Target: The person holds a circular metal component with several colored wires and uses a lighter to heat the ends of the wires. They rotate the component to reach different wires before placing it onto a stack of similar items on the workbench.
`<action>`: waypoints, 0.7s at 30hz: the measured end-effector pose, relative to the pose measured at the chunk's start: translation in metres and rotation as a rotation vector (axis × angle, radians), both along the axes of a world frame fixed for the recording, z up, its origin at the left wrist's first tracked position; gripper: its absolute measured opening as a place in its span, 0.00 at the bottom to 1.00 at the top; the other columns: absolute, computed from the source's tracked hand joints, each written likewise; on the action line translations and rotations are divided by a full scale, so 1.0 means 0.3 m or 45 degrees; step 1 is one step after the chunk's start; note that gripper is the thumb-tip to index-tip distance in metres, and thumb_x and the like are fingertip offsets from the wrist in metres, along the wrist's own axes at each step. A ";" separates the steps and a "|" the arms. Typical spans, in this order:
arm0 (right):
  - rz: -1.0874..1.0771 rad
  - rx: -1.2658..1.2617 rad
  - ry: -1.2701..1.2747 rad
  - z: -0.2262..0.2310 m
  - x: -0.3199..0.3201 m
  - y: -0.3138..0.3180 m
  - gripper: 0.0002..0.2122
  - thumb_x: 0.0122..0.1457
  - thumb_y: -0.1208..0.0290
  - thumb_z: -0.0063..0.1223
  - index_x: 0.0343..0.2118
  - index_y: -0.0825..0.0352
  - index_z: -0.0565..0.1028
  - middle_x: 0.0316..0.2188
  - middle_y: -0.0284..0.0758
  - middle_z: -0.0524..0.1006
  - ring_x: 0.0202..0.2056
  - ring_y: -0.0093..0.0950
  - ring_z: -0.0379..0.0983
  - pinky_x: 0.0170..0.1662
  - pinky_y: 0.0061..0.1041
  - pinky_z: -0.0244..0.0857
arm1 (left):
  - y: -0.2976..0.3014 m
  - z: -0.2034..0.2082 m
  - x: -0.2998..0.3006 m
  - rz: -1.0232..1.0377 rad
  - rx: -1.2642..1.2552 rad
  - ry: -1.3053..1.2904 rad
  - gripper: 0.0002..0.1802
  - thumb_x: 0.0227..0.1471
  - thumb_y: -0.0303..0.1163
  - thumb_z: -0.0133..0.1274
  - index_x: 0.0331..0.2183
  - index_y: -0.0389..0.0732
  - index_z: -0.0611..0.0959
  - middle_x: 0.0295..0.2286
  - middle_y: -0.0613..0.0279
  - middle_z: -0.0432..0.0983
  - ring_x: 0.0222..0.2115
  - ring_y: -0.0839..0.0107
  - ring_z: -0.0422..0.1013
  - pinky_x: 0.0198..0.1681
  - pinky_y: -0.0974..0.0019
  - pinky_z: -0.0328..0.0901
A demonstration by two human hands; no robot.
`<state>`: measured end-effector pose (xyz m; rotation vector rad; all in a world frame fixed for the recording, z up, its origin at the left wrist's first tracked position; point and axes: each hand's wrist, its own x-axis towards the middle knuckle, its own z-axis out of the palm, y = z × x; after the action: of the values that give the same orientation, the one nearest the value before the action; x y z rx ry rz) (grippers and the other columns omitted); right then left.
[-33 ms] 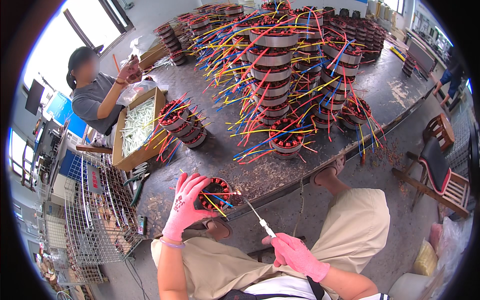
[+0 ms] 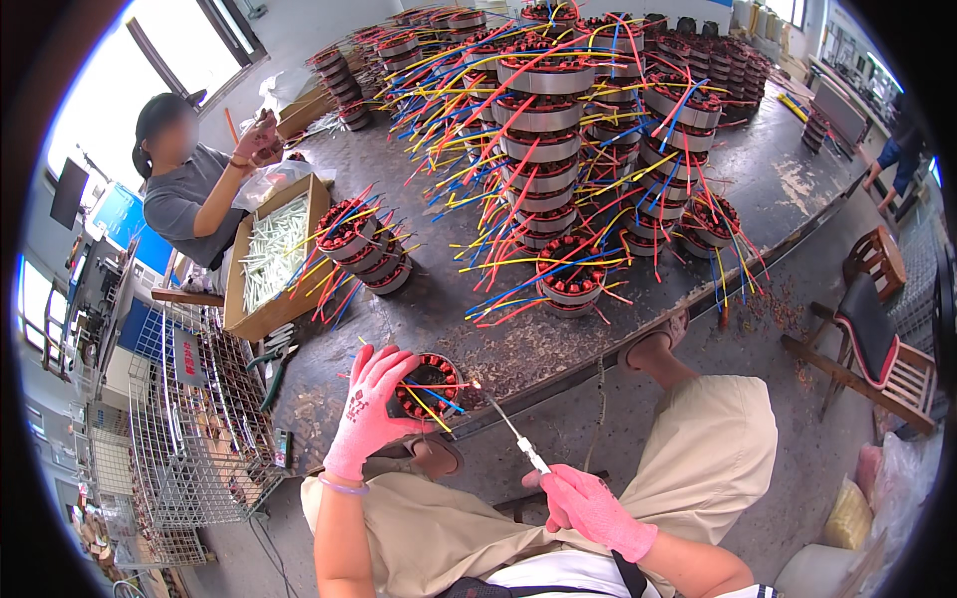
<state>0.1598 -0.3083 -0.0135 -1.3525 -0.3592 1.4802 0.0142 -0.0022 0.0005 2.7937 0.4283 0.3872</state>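
Note:
In a pink glove, my left hand (image 2: 371, 409) grips a motor stator (image 2: 444, 371) by its left side, thumb along the near rim and fingers over the far side. The stator has red windings around a dark centre, and red, blue and yellow wires stick out across it. My right hand (image 2: 596, 510), also gloved in pink, is closed round the handle of what looks like a soldering iron (image 2: 512, 431), with a white grip and thin metal shaft. Its bright tip meets or nearly meets the end of a red wire at the stator's right; contact cannot be told.
Tall stator stacks (image 2: 543, 149) with splayed wires fill the table's far middle. A shorter stack (image 2: 374, 249) stands beside a cardboard box (image 2: 317, 214) of white tubes. Pliers (image 2: 274, 377) lie at the left edge near a wire basket (image 2: 194, 439). Another person (image 2: 194, 189) works at far left.

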 end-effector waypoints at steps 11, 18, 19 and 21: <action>0.005 -0.008 -0.007 0.008 0.001 0.003 0.17 0.70 0.63 0.39 0.50 0.69 0.75 0.20 0.31 0.69 0.21 0.20 0.69 0.27 0.23 0.65 | -0.002 0.002 0.002 0.006 -0.008 -0.001 0.53 0.20 0.42 0.76 0.54 0.41 0.77 0.54 0.56 0.72 0.62 0.54 0.61 0.71 0.44 0.45; 0.010 -0.001 0.001 -0.008 0.000 0.004 0.18 0.70 0.63 0.39 0.50 0.69 0.75 0.20 0.31 0.68 0.21 0.21 0.69 0.28 0.23 0.65 | 0.002 0.003 -0.001 -0.001 -0.006 -0.006 0.53 0.20 0.43 0.76 0.54 0.41 0.77 0.54 0.56 0.72 0.62 0.53 0.61 0.71 0.44 0.44; 0.010 0.000 0.004 -0.006 0.000 0.004 0.17 0.70 0.63 0.39 0.50 0.70 0.75 0.20 0.31 0.68 0.21 0.20 0.69 0.28 0.23 0.65 | 0.002 0.003 0.000 0.000 -0.009 -0.006 0.53 0.20 0.43 0.76 0.54 0.41 0.77 0.54 0.56 0.72 0.62 0.53 0.61 0.71 0.44 0.44; 0.009 0.005 0.009 -0.003 0.001 0.002 0.17 0.70 0.63 0.39 0.50 0.70 0.75 0.20 0.31 0.67 0.22 0.20 0.69 0.29 0.23 0.66 | 0.002 0.002 0.001 0.000 -0.013 -0.004 0.53 0.20 0.43 0.76 0.54 0.41 0.77 0.54 0.56 0.72 0.62 0.53 0.61 0.71 0.44 0.44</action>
<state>0.1602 -0.3075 -0.0143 -1.3440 -0.3626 1.4891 0.0146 -0.0016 0.0010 2.7833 0.4280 0.3880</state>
